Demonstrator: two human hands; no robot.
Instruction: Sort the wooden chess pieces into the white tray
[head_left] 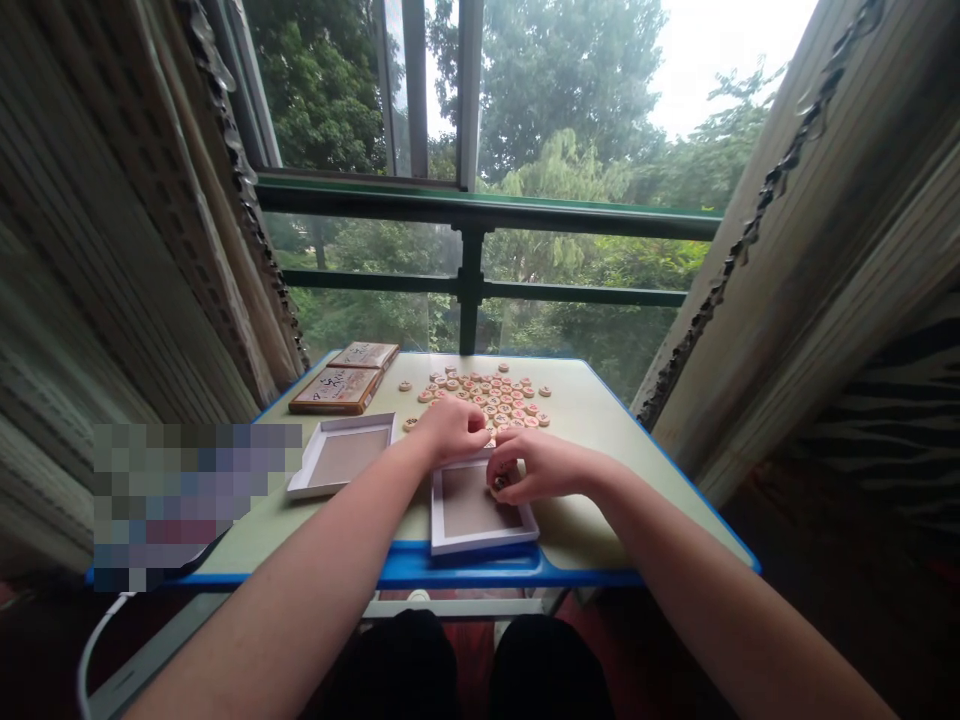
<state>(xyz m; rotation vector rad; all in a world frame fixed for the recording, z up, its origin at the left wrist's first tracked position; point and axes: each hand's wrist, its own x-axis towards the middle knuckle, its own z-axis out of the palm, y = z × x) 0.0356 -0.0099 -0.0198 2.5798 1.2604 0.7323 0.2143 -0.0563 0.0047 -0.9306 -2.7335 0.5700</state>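
Many round wooden Chinese chess pieces (508, 395) with characters on top lie in a loose group around the middle of the table. My left hand (454, 425) is at the near edge of the group, fingers curled inward; whatever they hold is hidden. Over the right part of a shallow white box tray (484, 547), my right hand (536, 465) bends its thumb and fingers around a chess piece (499, 483). The bare tray bottom shows left of that hand. A second shallow white tray (337, 490) lies left of my left forearm.
Two printed flat boxes (335, 392) lie at the table's back left. A blurred-out device (195, 500) with a white cable (88, 640) rests at the left edge. The pale table (600, 400) has a blue rim, and behind it stand a window and green railing (585, 212).
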